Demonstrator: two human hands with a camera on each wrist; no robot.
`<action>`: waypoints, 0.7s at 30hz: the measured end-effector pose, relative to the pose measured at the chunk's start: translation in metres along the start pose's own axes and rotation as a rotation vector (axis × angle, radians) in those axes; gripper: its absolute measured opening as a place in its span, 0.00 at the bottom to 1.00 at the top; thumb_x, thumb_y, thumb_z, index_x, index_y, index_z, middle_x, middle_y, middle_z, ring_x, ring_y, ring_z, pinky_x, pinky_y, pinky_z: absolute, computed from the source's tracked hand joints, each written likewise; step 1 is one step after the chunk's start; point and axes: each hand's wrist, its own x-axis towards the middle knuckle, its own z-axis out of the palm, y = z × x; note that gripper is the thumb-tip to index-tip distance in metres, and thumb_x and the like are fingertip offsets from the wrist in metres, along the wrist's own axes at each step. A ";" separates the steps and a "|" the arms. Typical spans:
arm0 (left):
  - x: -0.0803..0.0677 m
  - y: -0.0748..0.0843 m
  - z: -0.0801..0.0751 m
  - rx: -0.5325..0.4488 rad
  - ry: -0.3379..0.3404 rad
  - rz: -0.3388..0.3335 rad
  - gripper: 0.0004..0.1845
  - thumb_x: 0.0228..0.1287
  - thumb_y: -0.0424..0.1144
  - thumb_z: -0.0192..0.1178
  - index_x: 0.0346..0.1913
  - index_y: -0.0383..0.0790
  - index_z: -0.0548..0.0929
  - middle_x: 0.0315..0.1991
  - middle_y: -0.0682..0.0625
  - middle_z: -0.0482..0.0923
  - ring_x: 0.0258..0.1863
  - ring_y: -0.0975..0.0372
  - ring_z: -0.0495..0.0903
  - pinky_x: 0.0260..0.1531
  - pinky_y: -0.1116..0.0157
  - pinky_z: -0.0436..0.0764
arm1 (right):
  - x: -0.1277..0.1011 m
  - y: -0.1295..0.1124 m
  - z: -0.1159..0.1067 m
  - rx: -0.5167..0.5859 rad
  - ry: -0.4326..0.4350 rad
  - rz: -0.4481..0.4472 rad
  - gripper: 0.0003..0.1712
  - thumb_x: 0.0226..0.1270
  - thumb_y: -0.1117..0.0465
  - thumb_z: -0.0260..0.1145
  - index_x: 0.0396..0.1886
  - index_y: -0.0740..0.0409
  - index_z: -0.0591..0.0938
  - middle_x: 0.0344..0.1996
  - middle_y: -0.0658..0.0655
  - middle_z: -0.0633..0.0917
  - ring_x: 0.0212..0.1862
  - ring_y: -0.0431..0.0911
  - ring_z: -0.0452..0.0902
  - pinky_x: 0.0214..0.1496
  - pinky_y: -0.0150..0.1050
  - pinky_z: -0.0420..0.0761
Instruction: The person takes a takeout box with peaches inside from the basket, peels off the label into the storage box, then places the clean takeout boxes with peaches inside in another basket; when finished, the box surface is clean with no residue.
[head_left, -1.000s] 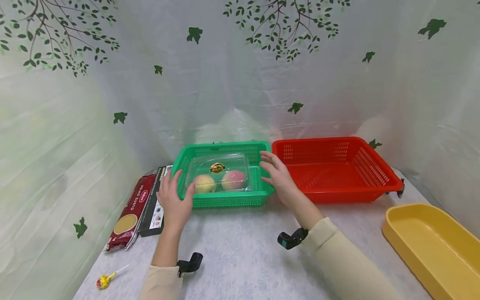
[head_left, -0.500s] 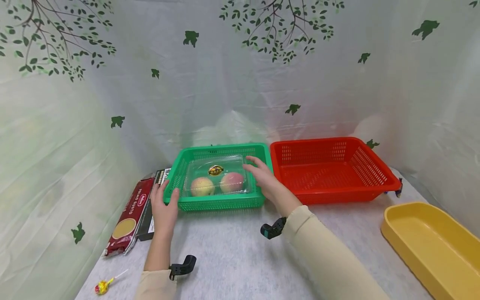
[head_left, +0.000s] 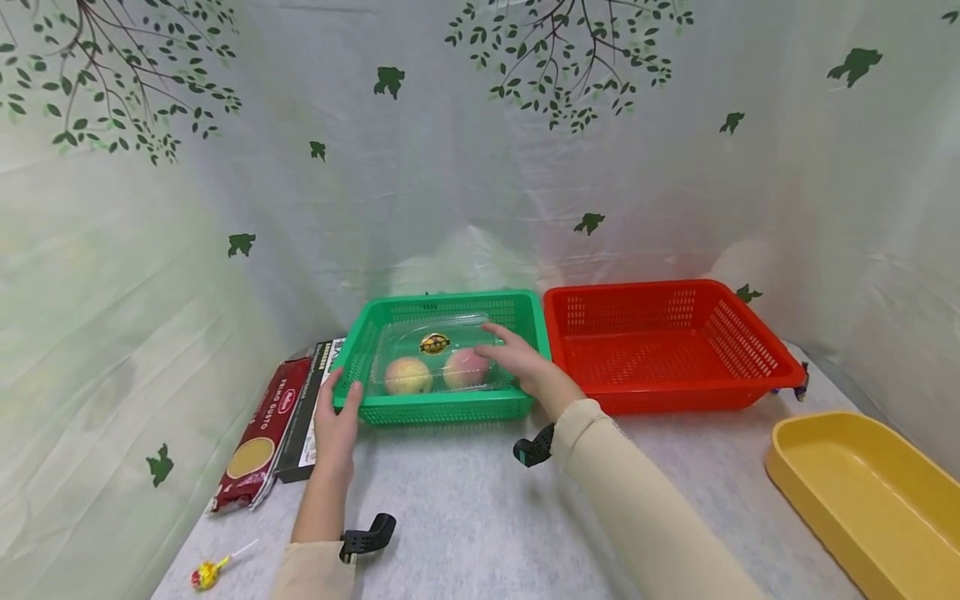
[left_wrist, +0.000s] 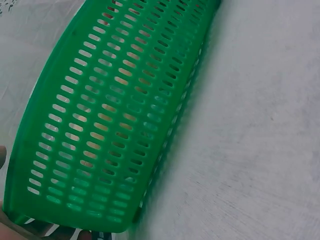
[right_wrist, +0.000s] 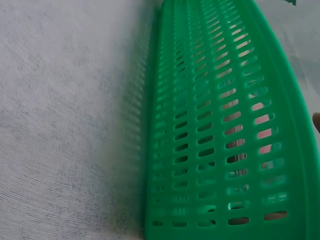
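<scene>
A green basket (head_left: 442, 408) holds a clear plastic box (head_left: 401, 333) with a gold-and-black label and two round, yellow-pink fruits (head_left: 407, 377), apparently peaches. At the basket's front left corner my left hand (head_left: 336, 429) grips the rim, thumb at the front and fingers along the outer left side. Parts of those fingers (left_wrist: 12, 231) show below the corner in the left wrist view. My right hand (head_left: 525, 362) reaches over the basket's front right, fingers stretched above the box's right side. Whether they touch the lid I cannot tell.
Right of the green basket stands a red basket (head_left: 667, 396). A yellow tray (head_left: 825, 508) lies at the right front. On the left are a red coffee bag (head_left: 262, 437), a dark box (head_left: 303, 433) and a lollipop (head_left: 208, 573). Small wrapped items (head_left: 802, 382) sit behind the red basket's right corner.
My right hand has moved left from the basket's right rim to over the box's right side. My left hand has drawn back slightly to the front left corner. The box stays in the basket.
</scene>
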 end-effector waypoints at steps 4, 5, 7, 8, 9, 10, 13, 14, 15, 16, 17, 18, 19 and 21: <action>-0.001 -0.001 -0.001 -0.007 -0.004 -0.004 0.35 0.75 0.57 0.51 0.79 0.60 0.51 0.82 0.49 0.43 0.81 0.50 0.43 0.76 0.39 0.51 | 0.000 -0.001 0.001 -0.035 -0.045 0.032 0.38 0.73 0.50 0.61 0.79 0.39 0.59 0.81 0.57 0.53 0.80 0.61 0.46 0.74 0.74 0.50; -0.002 -0.002 -0.001 -0.006 -0.002 -0.006 0.35 0.75 0.56 0.51 0.79 0.60 0.52 0.82 0.49 0.43 0.81 0.50 0.43 0.76 0.39 0.51 | 0.001 -0.001 0.001 -0.043 -0.058 0.038 0.38 0.73 0.49 0.61 0.79 0.39 0.59 0.81 0.57 0.52 0.80 0.61 0.45 0.74 0.75 0.49; -0.002 -0.002 0.000 -0.011 0.008 -0.010 0.34 0.75 0.54 0.51 0.79 0.59 0.53 0.82 0.49 0.44 0.81 0.50 0.43 0.76 0.40 0.52 | 0.001 0.000 0.002 -0.057 -0.081 0.049 0.38 0.74 0.49 0.60 0.79 0.39 0.58 0.81 0.57 0.52 0.80 0.62 0.45 0.73 0.75 0.49; -0.001 -0.002 0.000 -0.015 0.016 -0.011 0.33 0.76 0.53 0.51 0.78 0.58 0.54 0.82 0.49 0.45 0.81 0.50 0.44 0.77 0.41 0.52 | 0.001 0.000 0.002 -0.063 -0.090 0.052 0.38 0.74 0.49 0.60 0.79 0.39 0.58 0.81 0.57 0.51 0.80 0.62 0.45 0.73 0.76 0.49; -0.001 -0.003 0.001 -0.017 0.023 -0.015 0.32 0.76 0.52 0.51 0.78 0.57 0.55 0.82 0.49 0.45 0.81 0.50 0.44 0.77 0.41 0.52 | 0.002 0.001 0.001 -0.067 -0.100 0.053 0.38 0.74 0.48 0.60 0.79 0.38 0.58 0.81 0.57 0.51 0.80 0.62 0.45 0.72 0.76 0.50; -0.001 -0.003 0.002 -0.022 0.029 -0.018 0.31 0.76 0.51 0.51 0.77 0.56 0.56 0.82 0.49 0.46 0.81 0.51 0.44 0.77 0.41 0.52 | 0.002 0.001 0.001 -0.071 -0.108 0.054 0.38 0.74 0.48 0.60 0.79 0.38 0.57 0.81 0.56 0.51 0.80 0.62 0.45 0.73 0.76 0.50; 0.000 -0.003 0.004 -0.029 0.038 -0.028 0.30 0.77 0.49 0.51 0.76 0.55 0.58 0.82 0.49 0.46 0.81 0.51 0.44 0.77 0.42 0.52 | 0.003 0.003 0.001 -0.071 -0.115 0.056 0.37 0.75 0.49 0.59 0.79 0.37 0.57 0.81 0.56 0.51 0.79 0.63 0.47 0.72 0.75 0.53; 0.000 -0.002 0.004 -0.030 0.039 -0.032 0.29 0.77 0.49 0.51 0.76 0.55 0.58 0.81 0.49 0.46 0.81 0.51 0.44 0.77 0.42 0.52 | 0.004 0.003 0.001 -0.070 -0.115 0.055 0.37 0.75 0.49 0.59 0.79 0.37 0.57 0.81 0.56 0.51 0.79 0.63 0.48 0.72 0.74 0.54; 0.000 -0.002 0.004 -0.032 0.040 -0.032 0.29 0.77 0.48 0.51 0.76 0.54 0.58 0.82 0.48 0.46 0.81 0.50 0.44 0.77 0.42 0.52 | 0.004 0.003 0.001 -0.068 -0.113 0.053 0.37 0.75 0.50 0.59 0.79 0.37 0.57 0.81 0.56 0.52 0.79 0.63 0.49 0.72 0.74 0.56; 0.000 -0.001 0.005 -0.036 0.041 -0.032 0.29 0.77 0.48 0.51 0.76 0.54 0.59 0.81 0.48 0.46 0.81 0.50 0.44 0.77 0.42 0.52 | 0.004 0.003 0.001 -0.063 -0.110 0.052 0.36 0.76 0.50 0.59 0.79 0.37 0.58 0.81 0.56 0.52 0.79 0.64 0.49 0.72 0.73 0.58; 0.000 -0.001 0.004 -0.039 0.041 -0.030 0.29 0.77 0.47 0.51 0.76 0.54 0.59 0.81 0.48 0.46 0.81 0.50 0.45 0.77 0.42 0.52 | 0.004 0.003 0.001 -0.057 -0.108 0.050 0.36 0.76 0.50 0.59 0.79 0.36 0.58 0.81 0.56 0.52 0.78 0.63 0.50 0.71 0.72 0.59; 0.000 -0.001 0.004 -0.041 0.044 -0.029 0.28 0.77 0.47 0.51 0.76 0.53 0.59 0.81 0.47 0.47 0.81 0.50 0.46 0.77 0.43 0.53 | 0.004 0.004 0.002 -0.054 -0.104 0.047 0.36 0.76 0.50 0.58 0.79 0.36 0.58 0.80 0.55 0.52 0.78 0.63 0.50 0.71 0.72 0.60; 0.000 -0.001 0.004 -0.044 0.046 -0.024 0.28 0.77 0.46 0.51 0.75 0.52 0.59 0.81 0.47 0.47 0.80 0.50 0.46 0.77 0.43 0.53 | 0.003 0.004 0.003 -0.050 -0.098 0.044 0.35 0.76 0.50 0.58 0.79 0.35 0.58 0.80 0.55 0.53 0.78 0.63 0.50 0.71 0.73 0.60; -0.001 0.000 0.004 -0.049 0.050 -0.021 0.28 0.77 0.45 0.50 0.75 0.52 0.60 0.81 0.47 0.48 0.80 0.50 0.47 0.77 0.43 0.54 | 0.002 0.005 0.004 -0.046 -0.085 0.038 0.35 0.76 0.51 0.58 0.78 0.33 0.59 0.81 0.55 0.53 0.79 0.61 0.50 0.70 0.74 0.60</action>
